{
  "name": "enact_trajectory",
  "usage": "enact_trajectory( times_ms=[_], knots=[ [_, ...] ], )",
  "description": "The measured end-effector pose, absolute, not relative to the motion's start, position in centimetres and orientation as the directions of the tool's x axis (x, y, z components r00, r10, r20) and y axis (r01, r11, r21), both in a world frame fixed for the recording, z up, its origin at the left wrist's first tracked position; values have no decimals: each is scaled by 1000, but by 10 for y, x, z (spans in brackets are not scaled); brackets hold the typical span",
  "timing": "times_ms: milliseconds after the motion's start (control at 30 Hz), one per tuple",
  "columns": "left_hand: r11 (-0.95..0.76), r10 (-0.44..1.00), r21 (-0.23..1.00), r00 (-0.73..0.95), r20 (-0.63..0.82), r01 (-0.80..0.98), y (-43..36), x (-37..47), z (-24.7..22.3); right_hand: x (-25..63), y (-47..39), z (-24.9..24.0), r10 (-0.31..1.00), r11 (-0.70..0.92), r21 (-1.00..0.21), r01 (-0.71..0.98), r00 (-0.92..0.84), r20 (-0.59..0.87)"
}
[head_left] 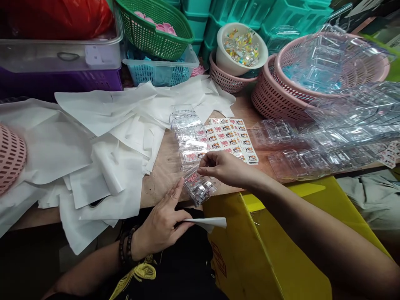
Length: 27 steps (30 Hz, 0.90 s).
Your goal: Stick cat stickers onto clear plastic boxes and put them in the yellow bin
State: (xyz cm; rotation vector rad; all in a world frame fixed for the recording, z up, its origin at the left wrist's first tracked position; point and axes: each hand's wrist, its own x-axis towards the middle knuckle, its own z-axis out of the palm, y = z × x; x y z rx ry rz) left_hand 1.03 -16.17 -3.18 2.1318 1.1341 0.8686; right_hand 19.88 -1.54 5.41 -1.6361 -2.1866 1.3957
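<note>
My left hand pinches a folded white paper sheet between thumb and fingers. Its outstretched fingertips reach the left side of a clear plastic box at the table's front edge. Over that box, the thumb and forefinger of my right hand are pinched together at its raised clear edge. Pink print shows on the box, and small shiny contents sit at its near end. Behind it runs a row of clear plastic boxes, some bearing pink print. Sticker sheets with cat pictures lie just beyond my right hand.
Loose white papers cover the table's left part. Clear plastic packs spread along the right. Pink baskets, a white bowl of small wrapped items and a green basket stand behind. A yellow box is below the edge.
</note>
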Motion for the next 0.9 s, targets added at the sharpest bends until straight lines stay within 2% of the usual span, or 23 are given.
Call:
enact_trajectory(
  times_ms=[567,733,900],
  knots=[
    [-499,854,712,420,308,494,-162,12,-34,191,-12,58,788,16,-608,793,-385,-481],
    [-544,836,639,414,359,544,-160,16,-32,185,-18,65,802,52,-516,855,-344,-489],
    [-553,823,622,480,304,554,-154,15,-30,182,-26,62,852,137,-362,922,-296,-431]
  ],
)
